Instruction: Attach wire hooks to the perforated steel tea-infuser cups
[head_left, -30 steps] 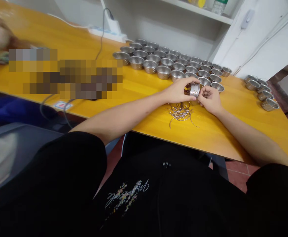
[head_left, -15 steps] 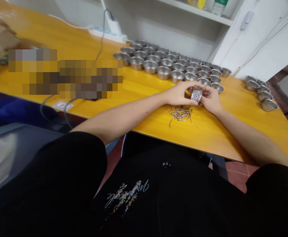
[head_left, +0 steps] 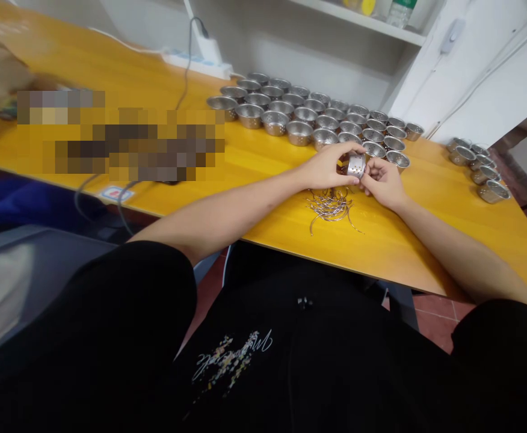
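Observation:
My left hand (head_left: 320, 169) is wrapped round a small perforated metal cup (head_left: 356, 166), which lies tipped on its side in the grip, thumb below and fingers above. Close against the cup's right side is my right hand (head_left: 387, 185), its thumb and fingertips pinched together. What they pinch, if anything, is too small to make out. On the table just below both hands lies a loose pile of thin curved metal wires (head_left: 330, 206).
Rows of similar perforated cups (head_left: 299, 133) stand behind my hands. Several more cups (head_left: 493, 192) are at the right end of the yellow table (head_left: 408, 258). A power strip (head_left: 198, 64) with cables lies at the back. Blurred-out items cover the left side.
My left hand and the cup have shifted slightly left. The fingers of my right hand, earlier against the cup's edge, are now pinched at its lower right side.

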`<state>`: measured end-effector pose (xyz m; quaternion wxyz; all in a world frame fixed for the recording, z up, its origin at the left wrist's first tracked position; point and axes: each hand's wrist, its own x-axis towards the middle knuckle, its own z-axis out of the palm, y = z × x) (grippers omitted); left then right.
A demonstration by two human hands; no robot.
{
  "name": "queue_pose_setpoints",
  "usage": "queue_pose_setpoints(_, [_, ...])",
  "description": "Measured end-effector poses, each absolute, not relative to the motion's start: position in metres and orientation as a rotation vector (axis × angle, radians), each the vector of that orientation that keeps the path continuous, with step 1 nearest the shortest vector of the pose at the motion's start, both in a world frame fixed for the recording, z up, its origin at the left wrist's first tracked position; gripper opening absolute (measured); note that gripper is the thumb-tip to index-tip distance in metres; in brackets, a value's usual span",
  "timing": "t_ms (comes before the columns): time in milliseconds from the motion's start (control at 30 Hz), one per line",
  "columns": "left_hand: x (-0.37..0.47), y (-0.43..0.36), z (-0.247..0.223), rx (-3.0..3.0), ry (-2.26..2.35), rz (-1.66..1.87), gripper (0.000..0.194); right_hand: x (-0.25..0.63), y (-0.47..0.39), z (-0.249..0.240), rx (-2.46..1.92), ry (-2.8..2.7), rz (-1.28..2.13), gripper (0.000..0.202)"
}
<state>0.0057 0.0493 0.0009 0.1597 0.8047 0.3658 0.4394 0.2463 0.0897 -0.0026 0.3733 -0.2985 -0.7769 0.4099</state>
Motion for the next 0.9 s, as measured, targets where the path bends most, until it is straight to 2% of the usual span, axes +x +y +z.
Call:
queue_pose_setpoints(433, [0.018, 0.034, 0.009, 2.327, 0.890, 1.187, 0.079, 0.248, 0.105, -0.008, -0.721, -1.948, 1.037, 0.053])
queue_pose_setpoints(900, [0.008, 0.052, -0.002, 2.287, 1.058, 1.326, 0.073, 0.248, 0.099, -0.005, -0.755, -1.948, 1.013, 0.056])
